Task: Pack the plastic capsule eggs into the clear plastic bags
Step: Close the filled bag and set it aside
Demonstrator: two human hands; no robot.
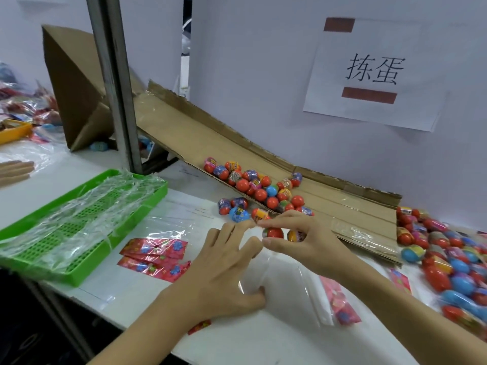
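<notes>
A clear plastic bag (287, 288) lies on the white table in front of me. My left hand (224, 270) rests on it with fingers spread, thumb and fingertips holding its mouth. My right hand (300, 238) grips capsule eggs at the bag's mouth: a red one (274, 232) shows under the fingers, an orange one (295, 236) beside it. Several loose capsule eggs (259, 185) lie on the sloped cardboard chute (342, 206) behind my hands. A few more, among them a blue egg (238, 214), sit on the table just beyond my fingertips.
A green mesh tray (87, 227) holding clear bags sits at left. Red printed header cards (155, 254) lie between tray and hands. Filled bags of eggs (448, 262) pile up at right. A metal post (116, 83) stands behind the tray; a paper sign (374, 72) hangs on the wall.
</notes>
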